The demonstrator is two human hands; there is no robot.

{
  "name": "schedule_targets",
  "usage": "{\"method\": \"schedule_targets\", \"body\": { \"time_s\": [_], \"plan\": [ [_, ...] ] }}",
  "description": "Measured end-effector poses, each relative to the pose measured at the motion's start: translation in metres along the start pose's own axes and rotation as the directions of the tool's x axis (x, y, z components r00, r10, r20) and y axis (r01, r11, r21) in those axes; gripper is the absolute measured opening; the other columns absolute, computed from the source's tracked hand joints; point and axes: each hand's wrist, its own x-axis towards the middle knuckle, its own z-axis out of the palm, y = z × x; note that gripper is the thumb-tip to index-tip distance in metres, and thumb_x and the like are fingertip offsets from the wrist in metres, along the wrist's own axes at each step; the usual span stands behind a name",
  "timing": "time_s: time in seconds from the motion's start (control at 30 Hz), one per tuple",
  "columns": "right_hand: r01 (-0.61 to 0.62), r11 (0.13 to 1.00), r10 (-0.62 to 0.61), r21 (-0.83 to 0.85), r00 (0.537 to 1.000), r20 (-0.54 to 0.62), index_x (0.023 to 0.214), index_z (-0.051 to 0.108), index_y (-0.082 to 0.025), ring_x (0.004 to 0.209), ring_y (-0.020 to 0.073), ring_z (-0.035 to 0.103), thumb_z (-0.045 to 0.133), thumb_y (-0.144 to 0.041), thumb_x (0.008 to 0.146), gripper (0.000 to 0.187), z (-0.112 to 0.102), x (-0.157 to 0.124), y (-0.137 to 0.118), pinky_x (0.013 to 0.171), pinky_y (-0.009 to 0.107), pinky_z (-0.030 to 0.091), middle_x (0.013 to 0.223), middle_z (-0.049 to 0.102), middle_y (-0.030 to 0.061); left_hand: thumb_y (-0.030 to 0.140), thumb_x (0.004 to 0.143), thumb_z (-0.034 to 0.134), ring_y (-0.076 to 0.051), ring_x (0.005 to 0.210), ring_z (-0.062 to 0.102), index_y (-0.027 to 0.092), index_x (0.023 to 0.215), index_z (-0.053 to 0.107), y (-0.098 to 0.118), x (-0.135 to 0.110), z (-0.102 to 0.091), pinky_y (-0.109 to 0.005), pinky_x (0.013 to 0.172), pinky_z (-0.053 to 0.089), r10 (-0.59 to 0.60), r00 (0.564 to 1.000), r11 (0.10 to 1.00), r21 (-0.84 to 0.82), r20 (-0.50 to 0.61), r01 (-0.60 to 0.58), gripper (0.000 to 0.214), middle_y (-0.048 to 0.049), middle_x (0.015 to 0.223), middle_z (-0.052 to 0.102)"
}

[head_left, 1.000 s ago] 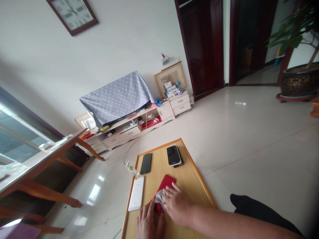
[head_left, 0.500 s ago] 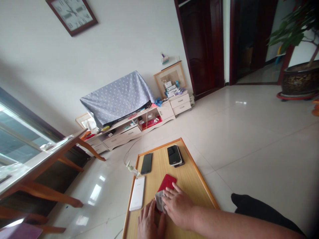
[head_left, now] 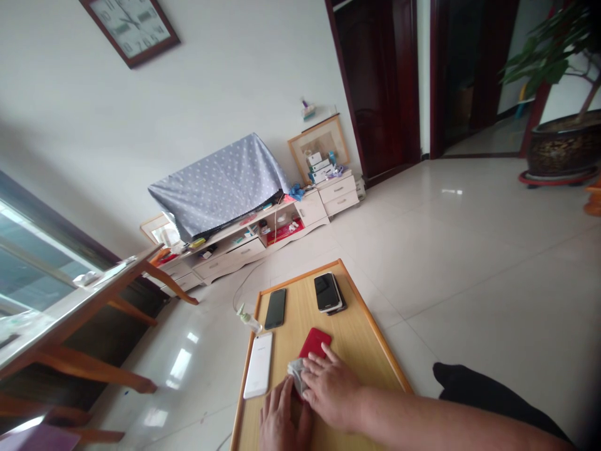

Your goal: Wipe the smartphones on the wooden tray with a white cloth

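The right hand is pressing a grey cloth onto a red smartphone, fingers curled over the cloth, while the left hand is sitting right beside it at the phone's lower end; the hands are close together, and the left hand's grip is hard to tell. The phone is lying flat on a wooden board, next to a white smartphone, a black smartphone, a stack of phones and a small bottle. A white TV cabinet is standing beyond on the tiled floor.
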Motion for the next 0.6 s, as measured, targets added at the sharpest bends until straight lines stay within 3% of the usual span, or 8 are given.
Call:
{"method": "schedule_targets", "body": {
  "time_s": [0.1, 0.17, 0.33, 0.4, 0.6],
  "plan": [
    [-0.123, 0.992, 0.122, -0.028, 0.992, -0.037, 0.143, 0.053, -0.015, 0.145, 0.0288, 0.037, 0.028, -0.045, 0.104, 0.055, -0.009, 0.010, 0.011, 0.123, 0.057, 0.009, 0.153, 0.045, 0.0163, 0.048, 0.087, 0.057, -0.029, 0.123, 0.059, 0.024, 0.135, 0.058, 0.004, 0.000, 0.000, -0.044, 0.096, 0.051, 0.003, 1.000, 1.000, 0.004, -0.023, -0.002, 0.054, -0.0100, 0.134, 0.064],
    [-0.139, 0.989, 0.138, -0.039, 0.989, -0.045, 0.144, 0.052, -0.015, 0.146, 0.0295, 0.035, 0.030, -0.045, 0.104, 0.055, -0.008, 0.012, 0.012, 0.123, 0.057, 0.009, 0.155, 0.043, 0.0165, 0.047, 0.088, 0.055, -0.029, 0.122, 0.059, 0.024, 0.135, 0.058, 0.005, -0.001, 0.001, -0.044, 0.095, 0.051, -0.007, 0.999, 1.000, 0.009, -0.036, 0.007, 0.052, -0.0102, 0.134, 0.064],
    [0.032, 0.999, -0.032, -0.015, 0.999, 0.003, 0.146, 0.050, -0.019, 0.147, 0.0295, 0.033, 0.031, -0.048, 0.104, 0.055, 0.005, 0.001, -0.002, 0.123, 0.058, 0.010, 0.157, 0.040, 0.0133, 0.047, 0.084, 0.059, -0.031, 0.123, 0.058, 0.026, 0.137, 0.056, 0.002, -0.001, 0.002, -0.048, 0.097, 0.050, 0.010, 1.000, 1.000, -0.017, -0.003, -0.010, 0.058, -0.0100, 0.135, 0.063],
    [0.033, 0.999, -0.033, 0.001, 0.999, 0.009, 0.146, 0.050, -0.020, 0.147, 0.0289, 0.034, 0.030, -0.048, 0.104, 0.055, 0.004, 0.001, -0.002, 0.123, 0.059, 0.010, 0.157, 0.041, 0.0124, 0.046, 0.084, 0.059, -0.031, 0.123, 0.058, 0.026, 0.138, 0.055, 0.003, 0.000, 0.001, -0.048, 0.098, 0.050, 0.008, 1.000, 1.000, -0.021, 0.011, -0.008, 0.058, -0.0104, 0.135, 0.062],
    [-0.182, 0.982, 0.179, -0.045, 0.982, -0.051, 0.147, 0.049, -0.014, 0.150, 0.0284, 0.028, 0.026, -0.044, 0.105, 0.056, -0.014, 0.017, 0.017, 0.123, 0.058, 0.003, 0.157, 0.039, 0.0162, 0.046, 0.088, 0.054, -0.030, 0.121, 0.059, 0.023, 0.136, 0.057, 0.010, 0.000, -0.002, -0.047, 0.098, 0.049, -0.005, 0.999, 1.000, -0.021, -0.045, 0.004, 0.053, -0.0114, 0.133, 0.063]
  ]
}}
